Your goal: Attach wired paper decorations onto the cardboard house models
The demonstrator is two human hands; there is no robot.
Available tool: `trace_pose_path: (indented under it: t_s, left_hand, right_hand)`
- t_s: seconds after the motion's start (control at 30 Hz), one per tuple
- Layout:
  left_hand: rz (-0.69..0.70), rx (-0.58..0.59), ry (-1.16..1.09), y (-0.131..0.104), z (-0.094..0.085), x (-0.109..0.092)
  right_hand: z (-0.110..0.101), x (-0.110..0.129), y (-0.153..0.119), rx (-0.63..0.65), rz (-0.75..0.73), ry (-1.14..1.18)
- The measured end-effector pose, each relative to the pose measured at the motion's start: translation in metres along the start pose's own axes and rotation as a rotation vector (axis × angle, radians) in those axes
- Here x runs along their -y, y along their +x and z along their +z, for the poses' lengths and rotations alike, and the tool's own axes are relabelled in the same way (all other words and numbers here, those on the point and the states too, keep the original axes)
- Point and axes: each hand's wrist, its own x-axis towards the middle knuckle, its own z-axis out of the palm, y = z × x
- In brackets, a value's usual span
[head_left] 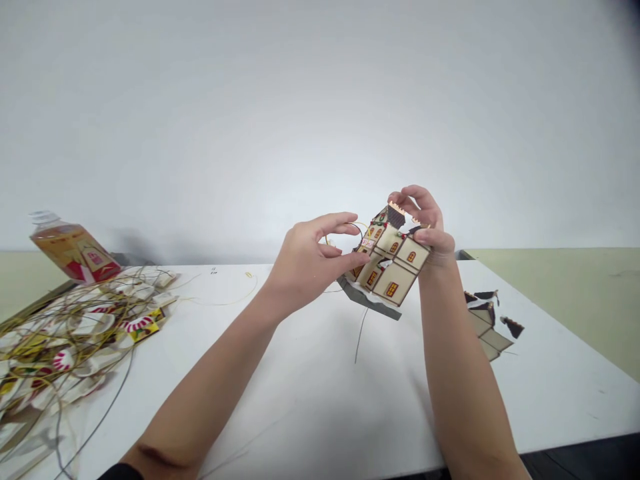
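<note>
A miniature house with cream walls, small orange windows and a dark roof is held tilted above the white table. My right hand is closed on its upper right side, thumb in front and fingers behind the roof. My left hand is at the house's left side. Its thumb presses on the front wall near the door, and its other fingers curve beside a thin loop of yellow and dark wire. Under the house is a grey base with a white snow-like edge. A dark wire hangs below it.
A second house piece lies on the white table, partly behind my right forearm. At left is a tangled heap of wires and decorations, some with red-and-white striped candy shapes. Behind it, a bottle of orange liquid appears tilted.
</note>
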Motion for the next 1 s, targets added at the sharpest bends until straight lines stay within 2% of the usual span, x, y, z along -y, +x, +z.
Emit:
trace_pose_path:
  t_s: [0.2, 0.53, 0.87, 1.0]
  left_hand:
    - [0.100, 0.026, 0.137, 0.003, -0.002, 0.001]
    - [0.111, 0.127, 0.195, 0.005, 0.002, 0.003]
    - [0.505, 0.185, 0.401, 0.006, 0.009, 0.007]
    - [0.585, 0.181, 0.488, 0.006, 0.014, 0.010]
  right_hand:
    - [-0.001, 0.004, -0.002, -0.095, 0.037, -0.029]
    - [-0.004, 0.004, -0.003, -0.181, 0.074, 0.036]
    - [-0.016, 0.005, -0.003, -0.182, -0.030, 0.187]
    - [-0.019, 0.007, -0.004, -0.201, -0.022, 0.203]
